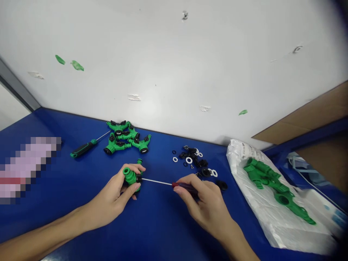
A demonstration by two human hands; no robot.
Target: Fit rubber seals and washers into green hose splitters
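Note:
My left hand (116, 192) is closed around a green Y-shaped hose connector (130, 176) with a black fitting on its right side. In my right hand (206, 203) is a screwdriver (157, 182) with a dark red handle, mostly covered by my fingers. Its thin shaft runs left, and the tip meets the black fitting. Behind my left hand, several similar connectors (119, 145) with black valve levers lie grouped. Beyond my right hand are loose small parts (194, 161): black pieces, white rings and screws.
A second screwdriver (84, 148), black and green, lies at the left. On the right, a white plastic bag (261, 214) carries green connector bodies (282, 197). A white wall (163, 72) closes off the back of the blue table (152, 228). Brown cardboard (307, 108) stands at the right.

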